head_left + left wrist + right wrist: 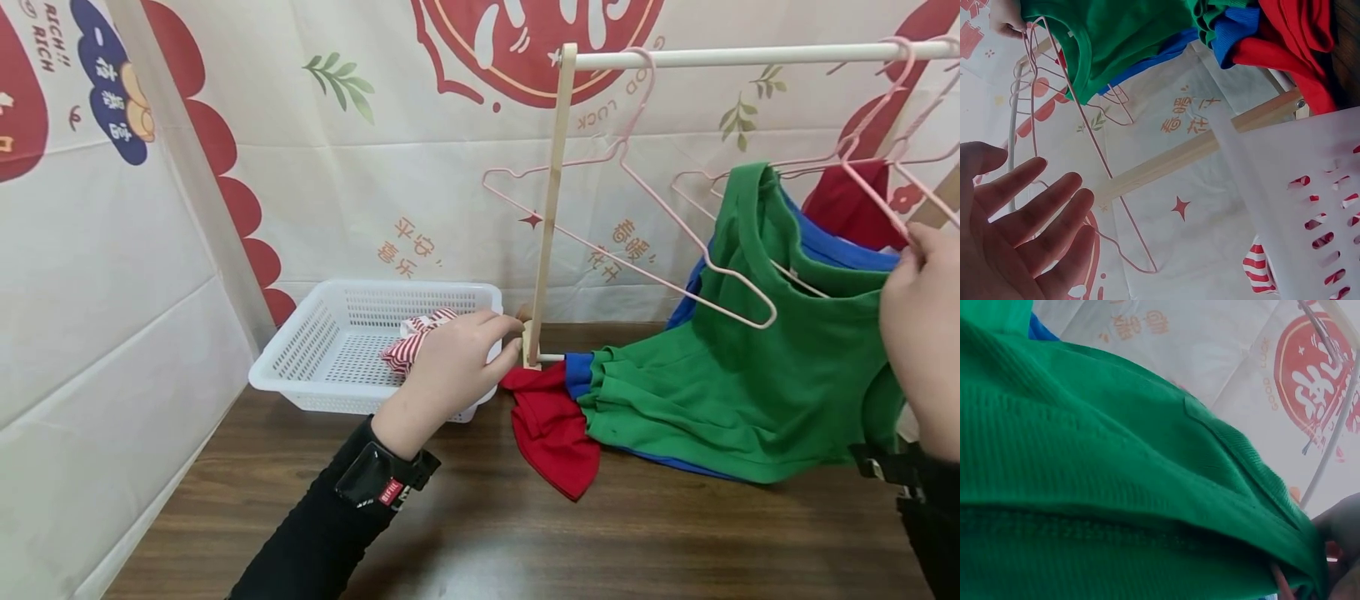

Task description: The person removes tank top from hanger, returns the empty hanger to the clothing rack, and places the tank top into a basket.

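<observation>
A green shirt [750,375] hangs on a pink hanger [870,187] on the rack, its lower part spread over the table. My right hand [926,325] pinches the shirt at its right shoulder, beside the hanger's arm. In the right wrist view, green cloth [1147,456] fills most of the picture and only part of the right hand [1342,544] shows. My left hand [461,358] is over the right side of a white basket [300,387], holding nothing. Its fingers look loosely extended in the left wrist view. A red-and-white striped garment [400,354] lies in the basket, partly behind that hand.
The rack has a wooden post [555,200] and a white rail [735,57]. A bare pink hanger [697,242] hangs near the post. Blue clothing [847,237] and red clothing [551,433] are behind and beside the green shirt. A printed cloth backdrop [337,192] stands behind.
</observation>
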{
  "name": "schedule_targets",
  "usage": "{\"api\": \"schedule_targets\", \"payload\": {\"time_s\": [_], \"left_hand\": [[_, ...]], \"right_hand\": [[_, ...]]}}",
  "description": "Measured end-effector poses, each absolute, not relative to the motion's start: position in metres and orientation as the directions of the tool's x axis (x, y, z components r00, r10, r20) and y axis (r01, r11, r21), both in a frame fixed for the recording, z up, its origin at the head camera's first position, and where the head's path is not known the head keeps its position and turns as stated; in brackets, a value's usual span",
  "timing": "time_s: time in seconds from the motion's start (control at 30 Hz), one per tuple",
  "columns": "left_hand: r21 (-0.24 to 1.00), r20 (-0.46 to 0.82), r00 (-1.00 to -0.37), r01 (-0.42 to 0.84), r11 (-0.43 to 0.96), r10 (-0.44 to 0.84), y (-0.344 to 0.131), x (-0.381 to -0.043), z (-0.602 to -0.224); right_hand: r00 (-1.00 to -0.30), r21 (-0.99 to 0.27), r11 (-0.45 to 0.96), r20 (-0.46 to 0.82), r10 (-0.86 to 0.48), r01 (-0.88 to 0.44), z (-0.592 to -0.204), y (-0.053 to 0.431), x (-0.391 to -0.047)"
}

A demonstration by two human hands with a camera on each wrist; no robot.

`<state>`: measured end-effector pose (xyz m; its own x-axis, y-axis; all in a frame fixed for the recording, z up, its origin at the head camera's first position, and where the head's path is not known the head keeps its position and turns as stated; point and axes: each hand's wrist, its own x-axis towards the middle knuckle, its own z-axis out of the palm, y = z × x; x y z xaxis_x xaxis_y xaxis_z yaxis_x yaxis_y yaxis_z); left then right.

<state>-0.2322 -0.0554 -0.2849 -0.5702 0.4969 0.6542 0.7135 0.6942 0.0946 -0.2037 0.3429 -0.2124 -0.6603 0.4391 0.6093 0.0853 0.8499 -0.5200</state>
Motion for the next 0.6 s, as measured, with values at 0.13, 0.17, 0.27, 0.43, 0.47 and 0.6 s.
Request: {"api": "schedule_targets", "payload": {"time_s": [0.13,0.17,0.27,0.43,0.47,0.6], "left_hand": [[0.104,0.654,-0.579,0.706,0.7,0.487,-0.056,-0.232,-0.285],[0.108,0.655,-0.581,0.705,0.701,0.483,-0.056,-0.232,-0.284],[0.125,0.652,-0.593,0.698,0.705,0.471,-0.057,-0.232,-0.284],[0.129,0.657,-0.591,0.701,0.702,0.469,-0.057,-0.233,-0.284],[0.13,0.658,-0.589,0.702,0.7,0.469,-0.057,-0.233,-0.284],[0.131,0.664,-0.585,0.704,0.698,0.466,-0.058,-0.234,-0.284]], "right_hand": [[-0.648,-0.517,0.85,0.614,0.45,0.101,-0.215,0.348,-0.203],[-0.644,-0.51,0.853,0.618,0.45,0.107,-0.215,0.349,-0.204],[-0.659,-0.508,0.85,0.594,0.461,0.137,-0.213,0.35,-0.204],[-0.673,-0.556,0.815,0.542,0.503,0.162,-0.21,0.353,-0.206],[-0.662,-0.573,0.805,0.546,0.514,0.153,-0.21,0.353,-0.207],[-0.615,-0.57,0.81,0.592,0.521,0.137,-0.21,0.356,-0.21]]}}
